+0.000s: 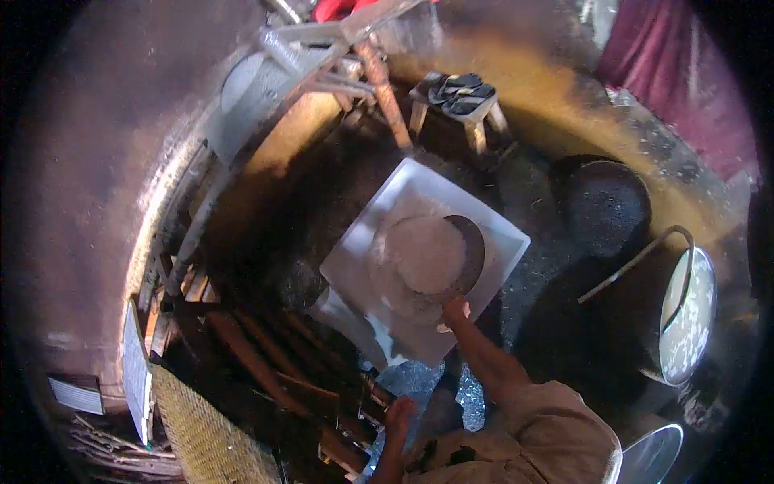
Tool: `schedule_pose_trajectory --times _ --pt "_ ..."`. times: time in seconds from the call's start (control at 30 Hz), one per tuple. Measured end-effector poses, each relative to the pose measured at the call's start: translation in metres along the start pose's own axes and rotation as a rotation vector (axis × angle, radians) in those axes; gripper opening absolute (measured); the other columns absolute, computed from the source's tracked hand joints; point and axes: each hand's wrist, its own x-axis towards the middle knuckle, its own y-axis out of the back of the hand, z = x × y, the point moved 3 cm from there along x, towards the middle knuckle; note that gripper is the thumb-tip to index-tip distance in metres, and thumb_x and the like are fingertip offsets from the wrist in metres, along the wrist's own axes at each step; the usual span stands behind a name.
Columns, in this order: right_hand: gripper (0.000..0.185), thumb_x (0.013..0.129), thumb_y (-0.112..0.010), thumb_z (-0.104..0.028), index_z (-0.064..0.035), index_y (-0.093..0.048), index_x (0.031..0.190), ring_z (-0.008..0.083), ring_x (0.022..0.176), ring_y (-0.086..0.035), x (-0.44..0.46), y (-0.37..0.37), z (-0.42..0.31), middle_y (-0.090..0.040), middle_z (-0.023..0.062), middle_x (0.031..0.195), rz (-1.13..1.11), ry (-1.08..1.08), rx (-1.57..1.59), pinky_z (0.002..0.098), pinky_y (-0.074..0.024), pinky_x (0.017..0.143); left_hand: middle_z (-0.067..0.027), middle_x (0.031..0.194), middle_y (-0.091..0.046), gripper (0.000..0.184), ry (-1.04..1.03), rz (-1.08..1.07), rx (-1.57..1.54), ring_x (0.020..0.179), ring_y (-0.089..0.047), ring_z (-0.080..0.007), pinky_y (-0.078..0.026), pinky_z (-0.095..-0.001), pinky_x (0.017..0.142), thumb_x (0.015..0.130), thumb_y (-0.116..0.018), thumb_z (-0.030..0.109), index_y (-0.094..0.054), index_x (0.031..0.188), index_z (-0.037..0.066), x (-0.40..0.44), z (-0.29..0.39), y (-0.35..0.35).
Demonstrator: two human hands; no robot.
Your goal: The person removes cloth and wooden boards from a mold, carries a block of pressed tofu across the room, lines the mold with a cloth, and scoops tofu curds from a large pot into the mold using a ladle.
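Note:
A square white sheet (501,235) lies on the floor in front of me, with pale brown powder spread over its middle. On it is a round, dark-walled pan (476,250) holding a mound of the same powder (426,254). My right hand (456,313) is closed at the pan's near rim; whether it grips the rim or a handle is unclear. My left hand (400,411) is low, beside my knee and apart from the pan. Its fingers are too blurred to read.
A small stool (476,113) carrying dark items stands beyond the sheet. To the right are a round dark vessel (606,206), a speckled white basin (689,319) and a curved stick (637,262). Wooden pieces (258,355) and a woven mat (205,423) lie left.

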Motion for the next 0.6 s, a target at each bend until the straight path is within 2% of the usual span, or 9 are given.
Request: schedule_pose_trajectory --times 0.13,0.2,0.23,0.27,0.33,0.47,0.5,0.53,0.6 --pt "0.058 0.071 -0.070 -0.028 -0.0102 -0.038 0.116 0.0330 0.095 -0.058 -0.017 0.099 -0.012 -0.056 0.0205 0.105 0.381 -0.335 0.451 0.0396 -0.0500 0.079 -0.0062 0.091 -0.060 0.024 -0.317 -0.314 -0.288 0.073 -0.059 -0.0165 -0.046 -0.0284 0.064 0.086 -0.056 0.019 -0.055 0.103 0.002 0.007 -0.010 -0.036" --pt "0.057 0.072 -0.068 -0.024 -0.0068 -0.031 0.111 0.0357 0.092 -0.059 -0.049 0.177 -0.021 -0.058 0.0211 0.096 0.527 -0.063 0.177 0.0418 -0.0499 0.077 -0.0053 0.088 -0.060 0.022 -0.533 -0.351 0.289 0.072 -0.059 -0.0157 -0.046 -0.0276 0.064 0.085 -0.057 0.018 -0.056 0.102 0.004 -0.008 0.012 -0.067" --pt "0.048 0.073 -0.063 -0.018 -0.0055 -0.034 0.110 0.0354 0.091 -0.059 -0.083 0.224 -0.018 -0.058 0.0193 0.097 0.498 -0.050 0.283 0.0416 -0.0490 0.077 -0.0049 0.087 -0.060 0.021 -0.637 -0.369 0.574 0.071 -0.059 -0.0154 -0.046 -0.0272 0.063 0.084 -0.057 0.017 -0.057 0.101 0.004 -0.020 0.023 -0.090" --pt "0.041 0.075 -0.058 -0.012 -0.0042 -0.036 0.108 0.0351 0.090 -0.059 -0.118 0.258 0.002 -0.058 0.0175 0.098 0.469 -0.044 0.387 0.0413 -0.0480 0.077 -0.0043 0.086 -0.061 0.021 -0.537 -0.336 0.579 0.071 -0.059 -0.0144 -0.045 -0.0262 0.062 0.084 -0.058 0.017 -0.058 0.100 0.005 -0.037 0.021 -0.113" --pt "0.033 0.075 -0.055 -0.007 -0.0036 -0.037 0.103 0.0372 0.083 -0.060 -0.162 0.308 0.062 -0.059 0.0183 0.088 0.675 0.357 0.601 0.0421 -0.0479 0.070 -0.0033 0.085 -0.061 0.024 -0.382 -0.358 0.529 0.070 -0.059 -0.0120 -0.043 -0.0232 0.059 0.081 -0.060 0.019 -0.058 0.101 0.006 -0.081 0.018 -0.166" --pt "0.037 0.072 -0.060 -0.007 -0.0035 -0.041 0.105 0.0265 0.070 -0.059 -0.338 0.402 0.231 -0.056 0.0160 0.078 0.791 0.679 0.776 0.0352 -0.0467 0.063 -0.0034 0.088 -0.062 0.032 -0.363 -0.668 0.699 0.069 -0.058 -0.0103 -0.043 -0.0224 0.058 0.080 -0.060 0.027 -0.057 0.103 0.005 -0.107 -0.074 -0.251" --pt "0.039 0.072 -0.062 -0.008 -0.0011 -0.043 0.105 0.0207 0.067 -0.055 -0.400 0.426 0.271 -0.054 0.0134 0.073 0.659 0.553 0.820 0.0320 -0.0455 0.062 -0.0035 0.088 -0.062 0.032 -0.315 -0.731 0.781 0.069 -0.057 -0.0103 -0.043 -0.0226 0.058 0.081 -0.059 0.028 -0.058 0.103 0.005 -0.123 -0.097 -0.282" --pt "0.037 0.071 -0.064 -0.008 -0.0011 -0.046 0.102 0.0190 0.066 -0.055 -0.433 0.432 0.318 -0.056 0.0108 0.073 0.857 0.601 0.786 0.0305 -0.0452 0.061 -0.0036 0.088 -0.062 0.032 -0.265 -0.780 0.867 0.070 -0.057 -0.0103 -0.043 -0.0227 0.058 0.081 -0.059 0.028 -0.058 0.103 0.005 -0.143 -0.122 -0.309" --pt "0.034 0.073 -0.064 -0.010 -0.0012 -0.048 0.102 0.0167 0.067 -0.056 -0.495 0.422 0.417 -0.059 0.0098 0.077 0.937 0.285 0.667 0.0291 -0.0453 0.060 -0.0029 0.090 -0.062 0.026 -0.336 -0.961 1.000 0.073 -0.056 -0.0090 -0.044 -0.0235 0.060 0.085 -0.054 0.025 -0.058 0.103 0.007 -0.212 -0.170 -0.360"
